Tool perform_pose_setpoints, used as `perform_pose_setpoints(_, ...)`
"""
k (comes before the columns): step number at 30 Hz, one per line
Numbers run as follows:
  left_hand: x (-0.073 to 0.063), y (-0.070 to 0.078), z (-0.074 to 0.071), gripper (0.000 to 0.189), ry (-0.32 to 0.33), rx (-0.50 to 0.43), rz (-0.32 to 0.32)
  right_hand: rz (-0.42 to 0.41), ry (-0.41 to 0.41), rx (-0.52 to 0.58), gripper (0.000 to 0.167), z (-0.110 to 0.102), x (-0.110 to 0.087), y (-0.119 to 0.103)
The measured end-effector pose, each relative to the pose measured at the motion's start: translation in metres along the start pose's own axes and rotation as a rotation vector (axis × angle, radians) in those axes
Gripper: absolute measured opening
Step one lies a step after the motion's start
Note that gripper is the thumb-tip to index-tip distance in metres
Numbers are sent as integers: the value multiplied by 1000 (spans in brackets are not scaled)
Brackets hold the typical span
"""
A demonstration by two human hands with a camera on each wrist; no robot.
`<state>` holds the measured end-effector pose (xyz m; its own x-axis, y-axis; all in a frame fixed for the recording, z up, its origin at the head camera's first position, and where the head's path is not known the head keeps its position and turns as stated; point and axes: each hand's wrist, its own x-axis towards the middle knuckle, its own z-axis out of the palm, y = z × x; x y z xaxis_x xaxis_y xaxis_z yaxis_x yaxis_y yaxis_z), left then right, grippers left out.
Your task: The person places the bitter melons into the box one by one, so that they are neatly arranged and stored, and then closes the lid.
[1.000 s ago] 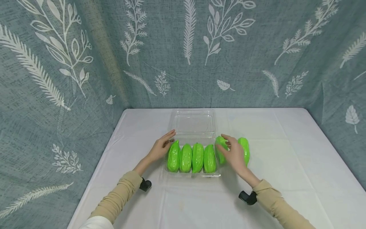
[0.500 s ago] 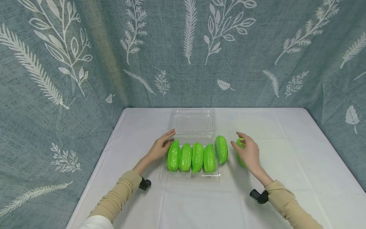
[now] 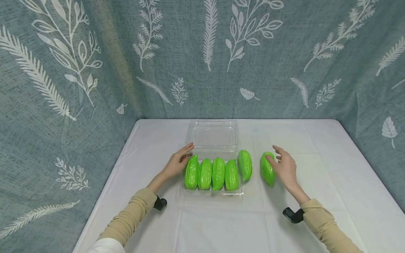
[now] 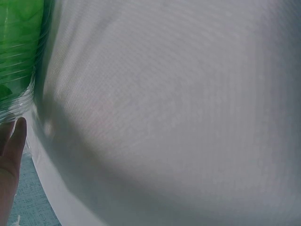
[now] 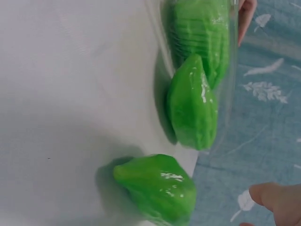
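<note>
Several glossy green ridged fruits, like star fruit point(image 3: 218, 174), lie in a row in a clear plastic clamshell box point(image 3: 235, 194). At the box's left side is my left hand point(image 3: 175, 165), fingers extended, with a fingertip touching the plastic in the left wrist view. Just outside the box's right wall lies another green fruit point(image 3: 245, 165). Farther right, a separate green fruit point(image 3: 267, 172) rests on the table. My right hand point(image 3: 285, 168) hovers at its right with fingers loosely bent; the thumb overlaps it in the head view but stands apart from it in the right wrist view.
The box's transparent lid point(image 3: 214, 135) lies folded back behind it. A white cloth covers the table point(image 3: 202, 225). Blue-green curtains point(image 3: 202, 88) with leaf prints hang behind and at both sides. Black wrist cameras point(image 3: 293, 215) sit below the sleeves.
My right hand has moved right, from the fruit beside the box to the right side of the rightmost fruit. That fruit has shifted slightly left. My left hand has stayed in place.
</note>
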<state>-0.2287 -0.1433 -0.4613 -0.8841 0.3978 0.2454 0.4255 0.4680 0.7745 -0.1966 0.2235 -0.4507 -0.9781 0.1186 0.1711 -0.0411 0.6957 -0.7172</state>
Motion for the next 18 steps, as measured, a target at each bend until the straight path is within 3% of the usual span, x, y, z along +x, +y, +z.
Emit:
perform_pose_setpoints(10, -1, -2, 1, 44, -6, -8, -6, 91, -146, -77, 59, 6, 0, 10)
perform_pose_setpoints(18, -1, -2, 0, 43, -2, -7, -7, 121, -185, -95, 61, 13, -3, 15)
